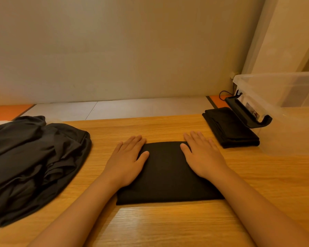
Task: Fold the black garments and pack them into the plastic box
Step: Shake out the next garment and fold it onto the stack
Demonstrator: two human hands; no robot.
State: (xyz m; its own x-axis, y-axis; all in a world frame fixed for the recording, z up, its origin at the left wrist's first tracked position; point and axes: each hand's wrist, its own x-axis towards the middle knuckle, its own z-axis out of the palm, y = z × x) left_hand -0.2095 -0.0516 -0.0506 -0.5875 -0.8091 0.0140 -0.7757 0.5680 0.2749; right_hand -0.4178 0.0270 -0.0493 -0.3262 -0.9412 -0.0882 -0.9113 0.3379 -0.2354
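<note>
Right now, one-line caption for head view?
Left hand and right hand press a folded garment flat; second folded garment beside plastic box.

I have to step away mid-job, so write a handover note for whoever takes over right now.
Both open: left hand and right hand press flat on the folded black garment at the centre of the table.
A second folded garment lies beside the clear plastic box, at right; unfolded black pile at left.
Done: two folded. Left: fold the pile, pack everything; no garment shows in the box.
</note>
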